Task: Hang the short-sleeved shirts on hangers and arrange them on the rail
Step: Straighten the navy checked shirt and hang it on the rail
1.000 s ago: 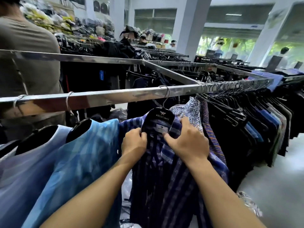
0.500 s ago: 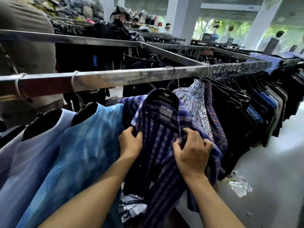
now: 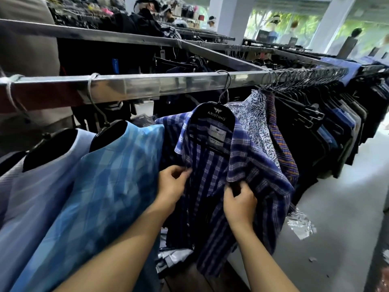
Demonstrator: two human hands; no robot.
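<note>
Pinching the buttoned front edge of the navy plaid shirt [image 3: 216,178] with the curled thumb and fingers of the left hand [image 3: 171,185]; gripping the opposite front edge, below the collar tip, with the right hand [image 3: 240,204] — fingers curled round a fold of cloth. Hung above both sets of fingertips on a black hanger [image 3: 212,118], hooked over the steel rail [image 3: 147,85]. Left of the fingers, crowded against a light-blue check shirt [image 3: 105,186]; right of them, touching a leaf-print shirt [image 3: 254,123]. Beyond the right knuckles — open grey floor [image 3: 341,207].

Head-worn view, facing forward and down, close over rail [image 3: 147,84], hands [image 3: 171,184] near
</note>
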